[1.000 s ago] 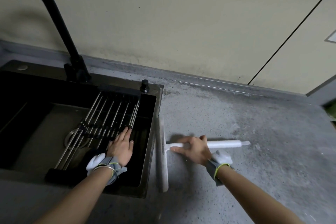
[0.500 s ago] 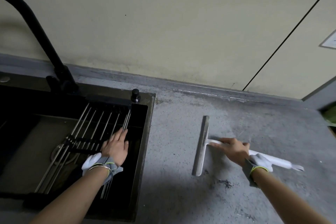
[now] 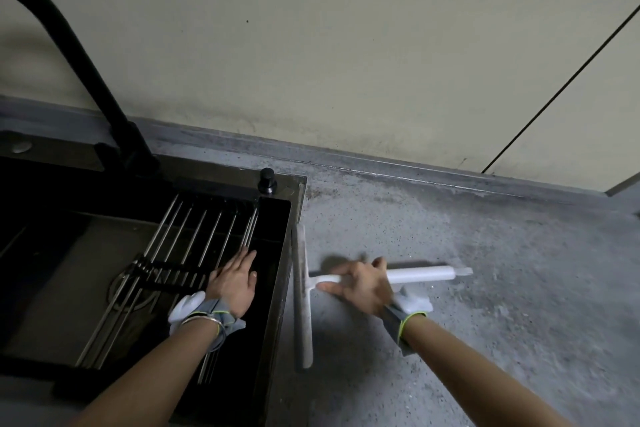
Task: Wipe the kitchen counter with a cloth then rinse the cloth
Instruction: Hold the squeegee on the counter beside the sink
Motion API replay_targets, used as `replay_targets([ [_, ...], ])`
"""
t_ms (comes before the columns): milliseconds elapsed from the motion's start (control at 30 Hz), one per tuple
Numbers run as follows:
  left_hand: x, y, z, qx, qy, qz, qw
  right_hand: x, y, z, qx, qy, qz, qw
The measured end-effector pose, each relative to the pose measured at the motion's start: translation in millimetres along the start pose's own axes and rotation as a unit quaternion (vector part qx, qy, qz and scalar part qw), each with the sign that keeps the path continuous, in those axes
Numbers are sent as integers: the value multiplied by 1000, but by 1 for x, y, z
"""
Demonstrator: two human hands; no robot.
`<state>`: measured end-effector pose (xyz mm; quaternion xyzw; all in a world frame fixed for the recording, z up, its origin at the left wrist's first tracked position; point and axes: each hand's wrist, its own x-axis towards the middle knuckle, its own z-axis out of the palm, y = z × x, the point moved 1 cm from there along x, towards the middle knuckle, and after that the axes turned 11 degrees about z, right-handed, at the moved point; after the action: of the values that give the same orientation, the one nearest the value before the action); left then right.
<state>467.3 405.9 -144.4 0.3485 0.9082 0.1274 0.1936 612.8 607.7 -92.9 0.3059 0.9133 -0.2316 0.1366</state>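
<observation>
Right hand [image 3: 362, 286] gripped the white squeegee [image 3: 302, 295] handle with its blade at the sink [image 3: 297, 198] edge, left hand [image 3: 232, 284] lay open and flat on the sink rack [image 3: 194, 239], no cloth visible; risk was overshooting and dropping the blade into the sink.

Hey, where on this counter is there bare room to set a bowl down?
The counter is bare to the right of the squeegee, from its handle back to the wall, and in front of the right hand toward the near edge. It is crowded at the sink: the blade lies along its rim, and the left hand rests on the rack.
</observation>
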Motion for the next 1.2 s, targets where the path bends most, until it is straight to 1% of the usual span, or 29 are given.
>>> replay_targets([
  [67, 1, -1, 1, -1, 1, -1, 1000, 1, -3, -3, 12, -2, 4, 1000],
  [133, 2, 0, 1, 1, 1, -3, 1000, 3, 3, -10, 57, 0, 29, 998],
  [233, 6, 1, 0, 4, -3, -2, 1000, 7, 26, -31, 117, 31, 58, 991],
  [467, 19, 4, 0, 12, 12, 1, 1000, 18, 111, -78, 111, 104, 174, 973],
  [533, 24, 5, 1, 13, 13, -4, 1000, 18, 119, -81, 109, 94, 183, 973],
  [633, 28, 6, 1, 44, 14, -11, 999, 24, 111, -76, 102, 46, 175, 978],
  [733, 32, 6, -2, 73, 14, -11, 997, 36, 88, -63, 68, 21, 151, 986],
  [800, 35, 6, -6, 78, 13, -13, 997, 43, 70, -54, 41, 14, 125, 991],
  [867, 36, 7, -10, 81, 7, -10, 997, 47, 50, -44, 21, 15, 81, 996],
  [967, 36, 10, -13, 83, -1, -8, 997, 49, 23, -25, 10, 19, 26, 999],
  [1100, 37, 14, -15, 88, 7, -8, 996, 46, -2, -9, 21, 14, -12, 1000],
  [1200, 34, 11, -12, 79, 14, -12, 997, 47, 1, -16, 53, 16, 4, 998],
])
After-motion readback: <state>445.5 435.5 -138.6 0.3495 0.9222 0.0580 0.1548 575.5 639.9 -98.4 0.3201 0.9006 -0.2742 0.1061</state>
